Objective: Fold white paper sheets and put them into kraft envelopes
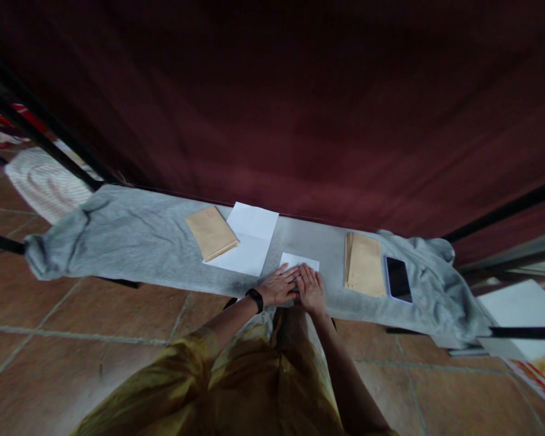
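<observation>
A small folded white sheet of paper (295, 259) lies on the grey cloth at the near edge of the narrow table. My left hand (280, 286), with a dark band on its wrist, rests flat on the sheet with fingers stretched out. Beside it, my right hand (311, 290) also presses flat on the paper, its fingers pointing away from me. Both hands cover the sheet's near part. To their left is a larger white sheet (254, 239) with a crease across it, partly under a stack of brown envelopes (211, 231).
Another stack of brown envelopes (364, 264) lies to the right, next to a phone (398, 279). Grey cloth (131, 233) covers the table. A dark red curtain (290, 121) hangs behind, with black metal bars (504, 209) at the sides. Papers (527, 315) lie low at right.
</observation>
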The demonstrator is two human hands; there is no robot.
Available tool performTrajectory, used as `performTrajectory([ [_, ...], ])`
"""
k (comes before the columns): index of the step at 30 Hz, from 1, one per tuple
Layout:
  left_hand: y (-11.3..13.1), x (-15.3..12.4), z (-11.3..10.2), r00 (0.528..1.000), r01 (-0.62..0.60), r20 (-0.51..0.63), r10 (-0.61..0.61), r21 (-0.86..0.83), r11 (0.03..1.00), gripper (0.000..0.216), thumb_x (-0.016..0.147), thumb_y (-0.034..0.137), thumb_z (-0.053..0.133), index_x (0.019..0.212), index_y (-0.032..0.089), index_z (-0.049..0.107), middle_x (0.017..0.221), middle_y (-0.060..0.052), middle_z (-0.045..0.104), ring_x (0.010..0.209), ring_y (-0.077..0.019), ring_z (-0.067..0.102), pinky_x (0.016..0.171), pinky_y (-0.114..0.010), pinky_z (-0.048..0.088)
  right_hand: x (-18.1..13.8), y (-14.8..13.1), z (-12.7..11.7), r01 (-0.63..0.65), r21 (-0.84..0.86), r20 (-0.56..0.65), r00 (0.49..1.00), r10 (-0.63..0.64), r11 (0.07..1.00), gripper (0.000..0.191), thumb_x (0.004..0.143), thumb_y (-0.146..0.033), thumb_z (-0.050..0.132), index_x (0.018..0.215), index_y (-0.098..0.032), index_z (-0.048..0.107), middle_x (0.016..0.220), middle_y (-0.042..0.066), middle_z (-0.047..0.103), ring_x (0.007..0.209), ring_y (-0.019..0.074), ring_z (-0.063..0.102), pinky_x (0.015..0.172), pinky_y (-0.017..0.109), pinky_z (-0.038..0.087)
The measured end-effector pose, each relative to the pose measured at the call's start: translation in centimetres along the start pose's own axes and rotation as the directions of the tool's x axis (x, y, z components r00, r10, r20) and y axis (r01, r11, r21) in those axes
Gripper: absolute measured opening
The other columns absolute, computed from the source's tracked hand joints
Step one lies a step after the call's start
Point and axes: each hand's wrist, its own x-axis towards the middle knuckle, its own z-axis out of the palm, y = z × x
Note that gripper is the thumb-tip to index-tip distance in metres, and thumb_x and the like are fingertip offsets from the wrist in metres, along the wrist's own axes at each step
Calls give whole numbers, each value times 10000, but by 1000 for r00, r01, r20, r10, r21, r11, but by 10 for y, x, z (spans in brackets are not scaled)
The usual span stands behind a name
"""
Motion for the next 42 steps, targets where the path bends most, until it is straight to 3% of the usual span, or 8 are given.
performTrajectory([
  [7,3,-4,2,1000,-10,0,10,35,999,486,991,517,467,1349,198,550,1494,-128,500,1465,-230,338,1229,-491,137,3,-6,-3,-49,-44,-7,999,49,998,533,1065,-352,200,1516,-144,391,1567,108,400,1470,210,325,1201,424,209],
  [13,13,-19,5,999,34,10,-33,-12,999,636,989,549,434,1473,137,407,1540,-145,441,1473,-219,327,1239,-418,158,5,-12,-4,-97,-62,-25,995,95,993,548,1057,-373,219,1522,-132,380,1568,120,393,1454,245,353,1193,456,222],
  [19,23,-26,4,988,147,-34,-151,-96,984,497,1037,345,317,1481,144,410,1533,-103,465,1447,-177,374,1222,-384,251,7,-13,-3,-123,-46,-23,992,122,991,534,1054,-347,230,1534,-149,356,1568,115,394,1461,232,339,1186,462,239],
  [26,20,-3,5,938,298,-140,-317,-139,944,456,1027,254,265,1374,138,537,1463,-98,549,1386,-173,462,1188,-384,340,7,-15,-2,-133,-50,-27,991,132,990,529,1055,-341,233,1519,-135,383,1581,111,371,1452,235,354,1195,450,216],
  [34,3,16,21,926,345,-138,-353,-75,936,536,1036,350,266,1529,154,341,1594,-101,365,1502,-204,258,1234,-452,220,5,-15,-2,-107,-70,-83,991,101,992,518,1018,-245,306,1521,-154,383,1566,106,405,1446,226,364,1202,442,211],
  [42,3,18,21,914,370,-156,-374,-54,927,563,1034,411,294,1539,163,325,1601,-93,353,1507,-213,245,1237,-441,200,0,-18,-7,-57,-73,-79,996,52,996,494,1016,-233,336,1495,-154,430,1524,112,470,1429,232,391,1201,455,226],
])
